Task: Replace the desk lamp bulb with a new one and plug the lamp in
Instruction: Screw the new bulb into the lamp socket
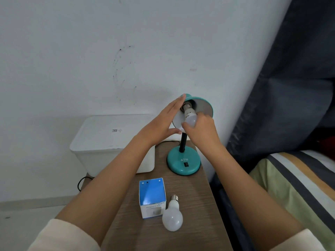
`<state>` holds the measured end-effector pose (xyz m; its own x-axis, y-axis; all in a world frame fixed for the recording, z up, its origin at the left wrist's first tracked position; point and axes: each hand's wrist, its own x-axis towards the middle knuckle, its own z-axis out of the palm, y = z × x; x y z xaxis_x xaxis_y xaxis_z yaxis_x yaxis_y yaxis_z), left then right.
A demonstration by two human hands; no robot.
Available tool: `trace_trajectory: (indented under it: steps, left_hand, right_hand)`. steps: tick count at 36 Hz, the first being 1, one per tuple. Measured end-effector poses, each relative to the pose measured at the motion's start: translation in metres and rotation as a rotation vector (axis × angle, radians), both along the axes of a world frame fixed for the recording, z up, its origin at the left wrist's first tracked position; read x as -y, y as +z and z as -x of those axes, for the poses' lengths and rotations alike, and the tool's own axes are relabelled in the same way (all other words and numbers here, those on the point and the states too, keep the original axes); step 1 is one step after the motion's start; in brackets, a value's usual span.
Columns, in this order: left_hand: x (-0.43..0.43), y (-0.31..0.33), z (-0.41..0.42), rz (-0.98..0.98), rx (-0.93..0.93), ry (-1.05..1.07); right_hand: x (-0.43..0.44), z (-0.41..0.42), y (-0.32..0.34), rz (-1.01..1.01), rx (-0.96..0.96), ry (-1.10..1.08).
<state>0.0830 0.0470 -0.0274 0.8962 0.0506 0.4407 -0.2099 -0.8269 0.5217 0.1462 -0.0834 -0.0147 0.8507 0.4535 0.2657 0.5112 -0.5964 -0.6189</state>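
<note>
Head view shows my right hand [198, 127] gripping the frosted white bulb with handwriting [190, 118] by its smooth dome, threads half out. It seems light and fragile, so my open left hand [163, 124] steadies the teal metal shade [203, 105].

The box label [153, 207] print is too blurred to read.

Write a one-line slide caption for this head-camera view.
Left hand steadies the teal lamp shade while the right hand grips the socketed bulb; another bulb lies beside its box.
</note>
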Motion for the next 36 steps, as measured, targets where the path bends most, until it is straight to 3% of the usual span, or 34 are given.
trace_trajectory:
  steps: [13,23,32,36]
  left_hand:
    - [0.000,-0.001,0.000,-0.004,0.012,0.003]
    - [-0.001,-0.001,0.002,0.016,0.038,-0.013]
    - [0.000,0.000,0.002,0.033,0.008,-0.006]
    - [0.001,0.002,0.002,0.045,0.002,-0.004]
  right_hand:
    - [-0.008,-0.002,0.003,0.117,0.117,-0.017]
    - [-0.010,0.000,-0.002,-0.046,-0.053,0.076]
    - [0.004,0.007,-0.009,-0.255,0.093,0.103]
    - [0.005,0.008,-0.008,-0.308,0.070,0.096]
